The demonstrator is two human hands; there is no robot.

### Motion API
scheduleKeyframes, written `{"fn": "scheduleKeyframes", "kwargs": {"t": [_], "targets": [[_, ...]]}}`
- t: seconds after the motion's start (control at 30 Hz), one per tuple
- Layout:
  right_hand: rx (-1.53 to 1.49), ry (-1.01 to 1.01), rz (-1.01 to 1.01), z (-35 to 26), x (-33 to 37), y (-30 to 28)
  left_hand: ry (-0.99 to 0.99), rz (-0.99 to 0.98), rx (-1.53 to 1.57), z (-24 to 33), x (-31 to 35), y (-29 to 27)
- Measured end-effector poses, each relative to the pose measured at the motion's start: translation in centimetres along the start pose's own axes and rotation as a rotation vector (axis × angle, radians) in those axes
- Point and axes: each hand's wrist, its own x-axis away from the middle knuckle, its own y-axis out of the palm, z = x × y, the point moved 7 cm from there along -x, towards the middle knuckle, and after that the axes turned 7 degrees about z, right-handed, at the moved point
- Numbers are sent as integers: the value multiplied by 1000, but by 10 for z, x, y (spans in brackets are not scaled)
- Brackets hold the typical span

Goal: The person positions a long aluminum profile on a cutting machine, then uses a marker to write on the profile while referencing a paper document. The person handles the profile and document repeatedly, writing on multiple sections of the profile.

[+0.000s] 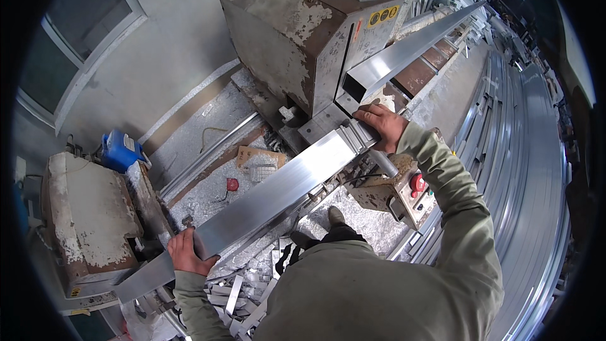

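Clock taken from mid-view. A long metal bar (278, 186) is lying aslant across the centre, running from 8 o'clock up toward 2 o'clock. At its lower stretch, between 7 and 8 o'clock, the left hand (189, 254) is gripping it, thumb and fingers straddling its width. At its upper end, 2 o'clock, the right hand (387, 127) is bending its fingers over the edge; thumb hidden, so cannot tell how firmly it is closing. Just beyond, a square tube (407, 50) is pointing its dark open end at that hand and stretching away toward 1–2 o'clock. A large worn machine (278, 38) is standing at 12 o'clock. A control box (413, 211) with a red button (417, 183) is sitting near 4 o'clock. Long metal strips (530, 177) are lying at 3 o'clock, offcuts (237, 293) are piling at 7, and a blue jug (120, 150) is standing at 9.
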Motion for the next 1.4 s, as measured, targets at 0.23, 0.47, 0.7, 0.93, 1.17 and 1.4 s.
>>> {"fn": "scheduleKeyframes", "kwargs": {"t": [0.23,0.47,0.7,0.93,1.17,1.4], "targets": [[-113,36,-121,4,0,14,-26,-47,13,0,2,-1],[-46,3,-59,8,-13,34,-28,-1,8,-6,-1,3],[-58,-9,7,21,-53,76,-74,-4,-38,-31,-11,20],[-4,21,-12,52,-68,122,-75,-20,-57,-38,-21,38],[59,91,-35,36,-68,128,-75,-63,-127,-27,-21,48],[-61,230,113,44,-62,121,-61,-70,-19,-29,-29,58]]}}
